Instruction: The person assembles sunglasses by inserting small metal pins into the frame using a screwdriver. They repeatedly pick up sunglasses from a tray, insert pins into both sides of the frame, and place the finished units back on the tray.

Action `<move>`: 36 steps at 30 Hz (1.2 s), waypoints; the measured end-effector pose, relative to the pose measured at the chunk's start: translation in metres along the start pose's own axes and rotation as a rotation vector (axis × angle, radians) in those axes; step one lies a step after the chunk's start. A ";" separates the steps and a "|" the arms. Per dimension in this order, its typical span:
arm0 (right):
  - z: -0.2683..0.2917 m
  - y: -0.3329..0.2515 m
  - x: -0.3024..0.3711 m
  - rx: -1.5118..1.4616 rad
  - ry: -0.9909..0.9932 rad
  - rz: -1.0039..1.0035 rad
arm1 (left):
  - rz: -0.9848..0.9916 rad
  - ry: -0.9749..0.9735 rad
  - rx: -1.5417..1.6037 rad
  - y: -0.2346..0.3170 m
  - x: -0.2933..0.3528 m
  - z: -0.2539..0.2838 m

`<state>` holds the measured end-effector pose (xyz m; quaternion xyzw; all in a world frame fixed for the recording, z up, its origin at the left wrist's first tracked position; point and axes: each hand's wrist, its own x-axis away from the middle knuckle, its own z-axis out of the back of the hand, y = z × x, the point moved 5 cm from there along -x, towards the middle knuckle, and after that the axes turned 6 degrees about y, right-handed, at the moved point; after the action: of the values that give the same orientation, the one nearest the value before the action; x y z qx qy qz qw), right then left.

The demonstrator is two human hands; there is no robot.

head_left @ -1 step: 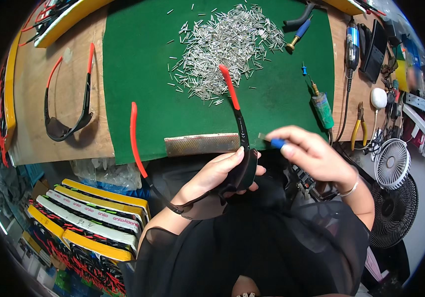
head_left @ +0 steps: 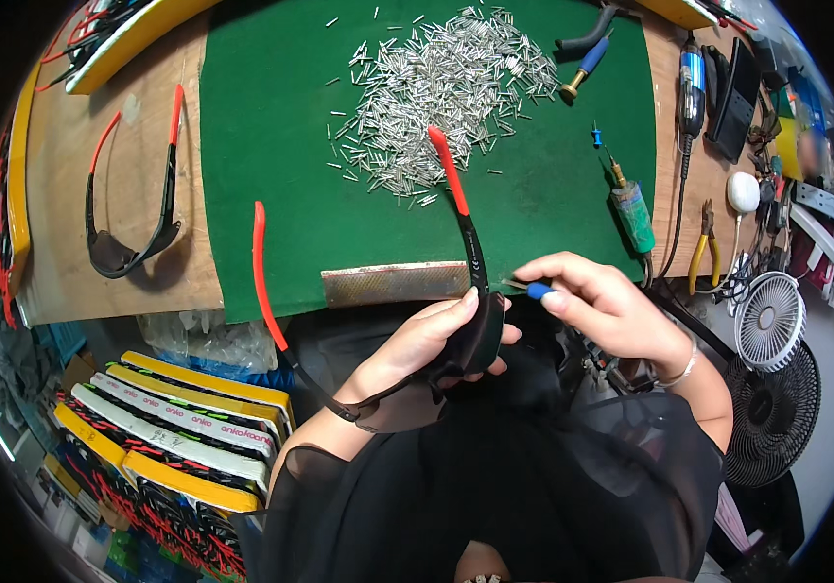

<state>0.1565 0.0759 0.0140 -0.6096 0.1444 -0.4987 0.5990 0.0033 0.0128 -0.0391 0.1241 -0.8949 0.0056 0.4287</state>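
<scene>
My left hand (head_left: 427,342) is closed round a pair of dark-lensed sunglasses (head_left: 402,406) near the hinge of one temple. Both black temples end in red tips and point away from me, unfolded. In my right hand (head_left: 608,309) a small tool with a blue handle and thin metal tip (head_left: 537,290) is pinched between the fingers. Its tip points left, close beside the sunglasses' right temple; whether it touches is not clear. A flat, ridged metal strip (head_left: 393,284) lies at the near edge of the green mat (head_left: 271,126), just beyond my left hand.
Many small silvery pins (head_left: 451,97) are heaped on the mat. Another pair of sunglasses (head_left: 135,248) rests on the wood at left. On the right lie a green-handled tool (head_left: 634,219), yellow pliers (head_left: 705,255) and a white fan (head_left: 770,321). Boxes of glasses (head_left: 184,418) stand lower left.
My right hand has shifted slightly left and down. The blue-handled tool has turned, so its metal tip now looks thin instead of broad. The left hand and sunglasses are almost unmoved.
</scene>
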 end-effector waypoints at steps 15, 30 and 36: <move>-0.011 0.002 -0.014 0.122 -0.155 -0.070 | 0.018 -0.067 0.029 0.000 -0.004 0.004; -0.012 0.002 -0.016 0.057 -0.155 -0.060 | 0.020 -0.051 0.043 0.001 -0.004 0.002; -0.008 -0.033 -0.014 0.712 -0.093 0.150 | -0.065 -0.058 0.075 0.004 -0.003 -0.007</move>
<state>0.1293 0.0902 0.0351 -0.3726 -0.0212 -0.4444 0.8144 0.0094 0.0183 -0.0372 0.1691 -0.9015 0.0218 0.3978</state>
